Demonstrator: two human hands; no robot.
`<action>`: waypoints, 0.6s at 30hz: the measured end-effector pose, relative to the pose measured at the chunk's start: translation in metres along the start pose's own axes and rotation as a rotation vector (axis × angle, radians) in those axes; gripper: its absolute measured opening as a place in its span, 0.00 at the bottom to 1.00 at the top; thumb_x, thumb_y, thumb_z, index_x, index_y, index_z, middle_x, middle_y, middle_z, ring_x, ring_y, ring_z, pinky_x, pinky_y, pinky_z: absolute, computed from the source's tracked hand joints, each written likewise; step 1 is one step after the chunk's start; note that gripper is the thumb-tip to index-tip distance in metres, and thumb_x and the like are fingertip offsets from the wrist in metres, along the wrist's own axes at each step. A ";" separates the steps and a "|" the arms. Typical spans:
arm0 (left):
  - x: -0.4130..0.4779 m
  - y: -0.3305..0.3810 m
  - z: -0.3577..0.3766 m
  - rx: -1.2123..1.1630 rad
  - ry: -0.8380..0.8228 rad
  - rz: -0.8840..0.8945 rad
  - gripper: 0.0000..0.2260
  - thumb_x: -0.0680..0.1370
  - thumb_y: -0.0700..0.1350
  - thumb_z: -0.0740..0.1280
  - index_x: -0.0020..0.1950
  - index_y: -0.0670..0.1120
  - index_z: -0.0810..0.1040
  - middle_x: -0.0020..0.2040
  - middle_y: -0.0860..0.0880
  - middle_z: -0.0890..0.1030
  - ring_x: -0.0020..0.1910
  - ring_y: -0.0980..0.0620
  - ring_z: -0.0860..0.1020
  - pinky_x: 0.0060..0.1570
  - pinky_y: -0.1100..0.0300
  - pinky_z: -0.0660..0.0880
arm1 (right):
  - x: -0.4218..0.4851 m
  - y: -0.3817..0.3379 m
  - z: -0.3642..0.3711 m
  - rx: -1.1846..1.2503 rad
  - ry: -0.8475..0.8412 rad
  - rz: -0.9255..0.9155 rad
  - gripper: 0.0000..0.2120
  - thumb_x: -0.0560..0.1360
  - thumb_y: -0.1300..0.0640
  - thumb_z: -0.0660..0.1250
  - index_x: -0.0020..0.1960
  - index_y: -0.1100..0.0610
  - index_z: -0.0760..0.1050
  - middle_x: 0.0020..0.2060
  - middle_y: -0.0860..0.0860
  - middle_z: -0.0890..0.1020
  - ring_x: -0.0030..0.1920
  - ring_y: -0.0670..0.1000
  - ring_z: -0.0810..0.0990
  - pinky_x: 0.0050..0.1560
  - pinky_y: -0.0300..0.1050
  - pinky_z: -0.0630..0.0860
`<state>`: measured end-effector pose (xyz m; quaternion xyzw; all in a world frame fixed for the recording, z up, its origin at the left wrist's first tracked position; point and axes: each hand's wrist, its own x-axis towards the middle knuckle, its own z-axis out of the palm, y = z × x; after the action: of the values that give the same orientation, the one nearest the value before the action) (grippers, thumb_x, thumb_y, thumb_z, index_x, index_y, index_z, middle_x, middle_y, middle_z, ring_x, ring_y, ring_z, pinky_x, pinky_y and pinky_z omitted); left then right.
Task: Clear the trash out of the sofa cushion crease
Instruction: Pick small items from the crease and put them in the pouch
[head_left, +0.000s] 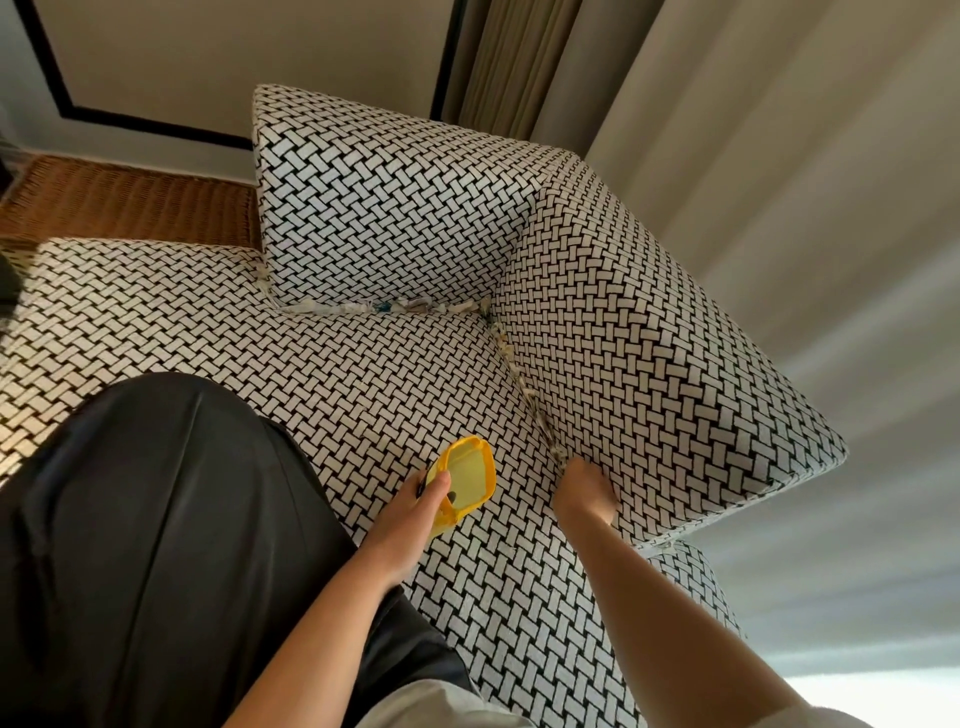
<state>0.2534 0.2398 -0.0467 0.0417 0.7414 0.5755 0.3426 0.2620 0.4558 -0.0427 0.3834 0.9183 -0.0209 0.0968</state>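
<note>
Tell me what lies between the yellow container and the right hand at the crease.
In the head view, only a bare stretch of the patterned seat cushion lies between the yellow container and the right hand.

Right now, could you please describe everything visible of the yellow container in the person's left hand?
The yellow container is a shallow tub of what looks like plastic, with rounded corners, a bright yellow rim and a paler inside. It is tilted, its open mouth facing up toward the camera. A small dark bit shows inside near the lower edge. The left hand grips it from below, thumb over the rim. It is above the seat cushion; whether it touches the fabric I cannot tell.
</note>
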 end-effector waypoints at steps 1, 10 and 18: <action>0.000 0.000 0.000 0.007 -0.005 0.002 0.40 0.69 0.71 0.47 0.73 0.49 0.60 0.67 0.47 0.70 0.65 0.47 0.70 0.67 0.47 0.65 | -0.001 0.001 0.001 -0.013 0.000 -0.004 0.09 0.77 0.63 0.61 0.56 0.60 0.74 0.38 0.52 0.76 0.34 0.48 0.75 0.31 0.37 0.71; 0.001 0.000 0.001 -0.002 0.004 -0.016 0.30 0.77 0.64 0.48 0.73 0.49 0.60 0.68 0.46 0.70 0.65 0.46 0.69 0.67 0.47 0.65 | -0.004 -0.001 -0.006 0.030 0.213 -0.181 0.12 0.81 0.54 0.51 0.52 0.57 0.72 0.30 0.47 0.73 0.27 0.45 0.71 0.24 0.38 0.69; 0.002 0.000 0.001 -0.048 0.002 -0.006 0.45 0.64 0.77 0.47 0.73 0.51 0.60 0.67 0.48 0.71 0.65 0.46 0.70 0.67 0.44 0.65 | -0.061 -0.032 -0.033 0.782 0.163 -0.403 0.09 0.79 0.58 0.59 0.41 0.57 0.73 0.25 0.45 0.70 0.21 0.41 0.64 0.22 0.31 0.60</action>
<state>0.2527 0.2416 -0.0476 0.0309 0.7278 0.5922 0.3445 0.2757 0.3941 -0.0001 0.2052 0.9023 -0.3546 -0.1343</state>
